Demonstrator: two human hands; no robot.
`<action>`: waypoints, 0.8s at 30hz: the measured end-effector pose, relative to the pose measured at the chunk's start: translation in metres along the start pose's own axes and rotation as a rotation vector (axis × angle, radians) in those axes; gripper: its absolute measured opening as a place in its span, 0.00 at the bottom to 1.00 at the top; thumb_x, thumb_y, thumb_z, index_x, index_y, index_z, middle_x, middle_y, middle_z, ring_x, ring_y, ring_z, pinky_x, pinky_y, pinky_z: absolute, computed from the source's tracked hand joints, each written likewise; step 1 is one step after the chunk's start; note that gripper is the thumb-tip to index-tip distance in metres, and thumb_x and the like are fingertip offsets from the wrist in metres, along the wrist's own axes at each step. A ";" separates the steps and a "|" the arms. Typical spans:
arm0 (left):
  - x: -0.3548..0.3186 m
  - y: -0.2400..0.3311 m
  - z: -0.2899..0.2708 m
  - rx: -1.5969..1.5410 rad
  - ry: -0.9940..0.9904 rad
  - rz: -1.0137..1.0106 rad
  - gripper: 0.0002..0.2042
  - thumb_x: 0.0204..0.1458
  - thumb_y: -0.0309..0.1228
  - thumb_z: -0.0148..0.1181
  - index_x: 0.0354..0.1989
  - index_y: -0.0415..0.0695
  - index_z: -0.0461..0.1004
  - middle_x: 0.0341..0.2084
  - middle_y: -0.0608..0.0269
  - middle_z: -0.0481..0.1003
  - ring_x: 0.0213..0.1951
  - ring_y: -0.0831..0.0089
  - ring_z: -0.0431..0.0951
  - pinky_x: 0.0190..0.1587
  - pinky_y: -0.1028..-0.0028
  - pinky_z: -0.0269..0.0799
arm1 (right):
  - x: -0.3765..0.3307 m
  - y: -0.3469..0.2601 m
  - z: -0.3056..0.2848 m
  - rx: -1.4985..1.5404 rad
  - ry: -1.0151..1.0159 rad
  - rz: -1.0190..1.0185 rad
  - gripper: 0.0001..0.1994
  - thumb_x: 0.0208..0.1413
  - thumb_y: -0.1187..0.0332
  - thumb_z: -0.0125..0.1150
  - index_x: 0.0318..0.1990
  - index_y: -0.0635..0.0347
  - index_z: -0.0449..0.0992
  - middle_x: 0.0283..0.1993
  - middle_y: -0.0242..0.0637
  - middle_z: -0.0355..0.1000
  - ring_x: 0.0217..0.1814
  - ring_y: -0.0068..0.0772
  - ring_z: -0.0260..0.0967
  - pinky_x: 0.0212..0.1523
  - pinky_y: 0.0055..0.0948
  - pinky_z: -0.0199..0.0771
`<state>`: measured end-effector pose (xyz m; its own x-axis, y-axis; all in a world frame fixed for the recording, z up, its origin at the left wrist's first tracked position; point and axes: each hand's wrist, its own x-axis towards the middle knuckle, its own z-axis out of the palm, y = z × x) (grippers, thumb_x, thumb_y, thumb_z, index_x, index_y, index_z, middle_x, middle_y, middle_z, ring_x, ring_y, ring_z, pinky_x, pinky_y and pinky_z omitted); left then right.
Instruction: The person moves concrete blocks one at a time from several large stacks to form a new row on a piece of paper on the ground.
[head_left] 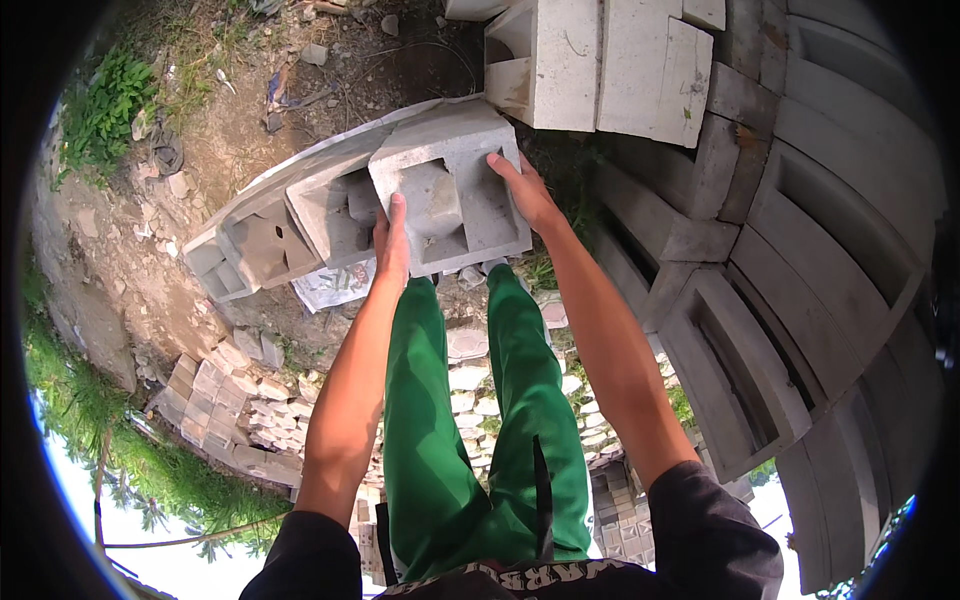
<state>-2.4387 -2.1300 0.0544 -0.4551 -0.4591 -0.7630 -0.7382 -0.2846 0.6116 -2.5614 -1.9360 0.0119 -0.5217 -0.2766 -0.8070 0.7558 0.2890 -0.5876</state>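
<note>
Between my two hands is a grey concrete block [455,190] with square hollows in the face turned toward me. My left hand [393,240] presses against its lower left side, thumb pointing up along the edge. On the opposite side, my right hand [528,193] wraps the upper right edge, its thumb over the face and its other fingers partly hidden. Directly left of the held block, another hollow concrete block [318,198] stands in a slanting row with further blocks [262,245]. Whether the held block rests on anything underneath is hidden.
Stacked pale concrete pieces [645,70] rise at the top right, and large trough-like concrete units [725,370] line the right side. A printed sheet [340,287] lies below the row. Rubble-strewn dirt [260,130] spreads at left; paving pieces [205,395] are piled lower left.
</note>
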 end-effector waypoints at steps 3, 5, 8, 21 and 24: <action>-0.009 0.007 -0.015 0.090 -0.046 -0.068 0.41 0.54 0.59 0.50 0.63 0.33 0.56 0.60 0.46 0.62 0.61 0.61 0.61 0.63 0.68 0.53 | -0.029 -0.012 0.013 -0.066 0.062 -0.031 0.48 0.47 0.40 0.59 0.67 0.66 0.52 0.67 0.54 0.55 0.69 0.47 0.53 0.67 0.35 0.50; -0.039 0.024 -0.020 0.199 -0.115 -0.144 0.40 0.55 0.56 0.53 0.64 0.31 0.54 0.61 0.46 0.61 0.61 0.61 0.63 0.63 0.68 0.54 | -0.075 -0.015 0.018 -0.249 0.188 -0.012 0.47 0.47 0.40 0.59 0.66 0.67 0.54 0.64 0.55 0.59 0.66 0.48 0.57 0.65 0.36 0.54; -0.094 0.014 -0.051 0.306 -0.240 -0.020 0.33 0.56 0.47 0.56 0.60 0.32 0.61 0.57 0.48 0.67 0.59 0.65 0.66 0.61 0.72 0.58 | -0.154 -0.001 0.025 -0.277 0.230 0.003 0.42 0.48 0.45 0.62 0.64 0.67 0.58 0.59 0.54 0.66 0.61 0.46 0.65 0.60 0.35 0.62; -0.316 0.079 -0.146 0.736 -0.781 0.299 0.13 0.42 0.32 0.72 0.22 0.39 0.72 0.25 0.61 0.76 0.27 0.77 0.73 0.32 0.75 0.69 | -0.511 0.044 0.137 0.519 0.574 -0.072 0.15 0.45 0.61 0.73 0.25 0.58 0.71 0.23 0.28 0.71 0.24 0.18 0.66 0.24 0.21 0.66; -0.360 0.089 -0.144 0.963 -0.873 0.397 0.16 0.42 0.35 0.72 0.18 0.40 0.70 0.22 0.64 0.75 0.25 0.80 0.70 0.29 0.76 0.66 | -0.568 0.073 0.163 0.634 0.681 -0.108 0.16 0.45 0.60 0.73 0.23 0.58 0.71 0.21 0.28 0.70 0.22 0.18 0.64 0.22 0.21 0.63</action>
<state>-2.2688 -2.1110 0.4138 -0.6157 0.4090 -0.6735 -0.3728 0.6018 0.7063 -2.1456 -1.9072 0.4374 -0.5695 0.3818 -0.7279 0.6597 -0.3160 -0.6819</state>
